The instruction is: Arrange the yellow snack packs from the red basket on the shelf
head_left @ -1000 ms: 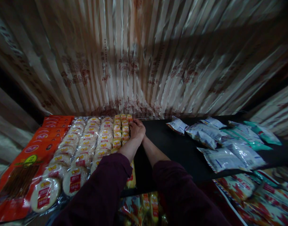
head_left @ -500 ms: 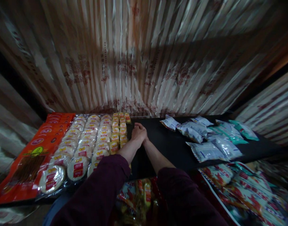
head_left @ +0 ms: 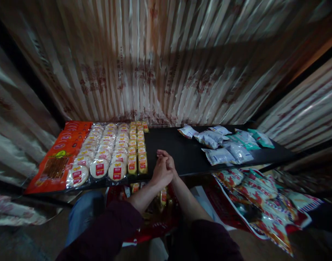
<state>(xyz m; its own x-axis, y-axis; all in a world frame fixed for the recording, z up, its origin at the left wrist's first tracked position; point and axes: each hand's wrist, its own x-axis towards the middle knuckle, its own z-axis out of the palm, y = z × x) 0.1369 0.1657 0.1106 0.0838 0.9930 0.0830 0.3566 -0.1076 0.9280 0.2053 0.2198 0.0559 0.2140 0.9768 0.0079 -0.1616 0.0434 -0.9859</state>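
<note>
My left hand (head_left: 158, 174) and my right hand (head_left: 170, 162) are pressed together, fingers closed round each other, over the front edge of a black shelf (head_left: 187, 156). Nothing shows between them. Both arms wear dark maroon sleeves. Just left of my hands lie rows of small yellow snack packets (head_left: 137, 150). Beside those lie rows of round white cracker packs with red labels (head_left: 106, 154), and flat orange-red packs (head_left: 59, 156) fill the shelf's left end.
White and blue packets (head_left: 220, 154) and green packets (head_left: 260, 137) lie heaped at the shelf's right end. Colourful red-patterned bags (head_left: 253, 188) lie below on the right, and yellow packets (head_left: 162, 197) under the shelf's front edge. A striped, wrinkled sheet (head_left: 160, 65) covers the back wall.
My hands have drawn back together from the far end of the yellow packet rows to the shelf's front edge. The view has pulled back and shows more of the floor.
</note>
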